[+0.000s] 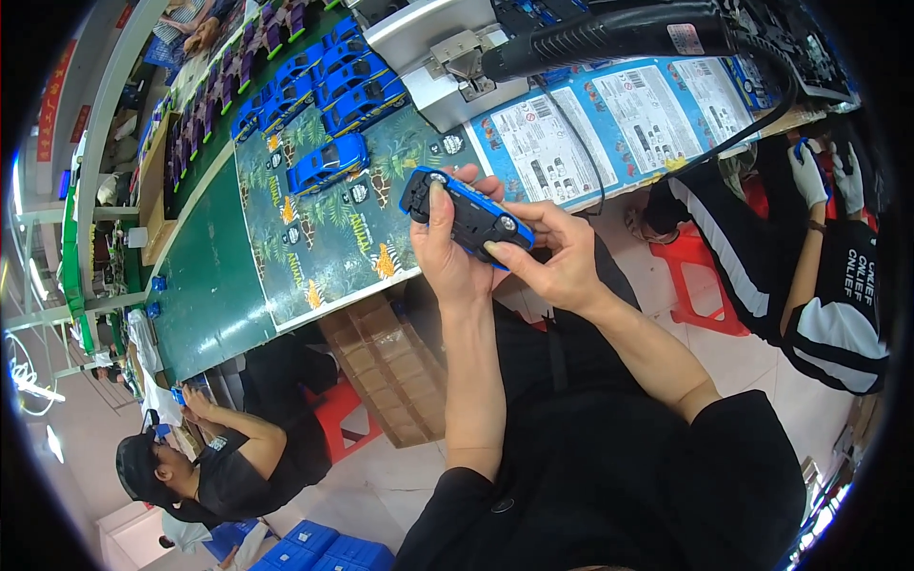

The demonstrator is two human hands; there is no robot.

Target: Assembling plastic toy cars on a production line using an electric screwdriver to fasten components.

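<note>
A blue toy car point(468, 217) is held up with its black underside and wheels showing. My left hand point(440, 249) is closed around its left end, the thumb lying across the underside and fingers showing behind the far edge. At the other end, my right hand point(560, 255) pinches the car near a wheel, its thumb on the underside and the fingers behind. Just left of my hands, a single blue toy car point(328, 164) stands upright on the patterned sheet point(367, 228). Beyond it, several similar blue cars point(357, 90) are grouped in rows.
A metal machine point(428, 71) with a thick black handle point(609, 43) and cable stands at the table's far side. Printed blue-and-white sheets point(619, 119) lie to its right. A co-worker point(219, 466) sits at left, another person point(809, 247) at right. Below the table edge is a brown cardboard piece point(386, 366).
</note>
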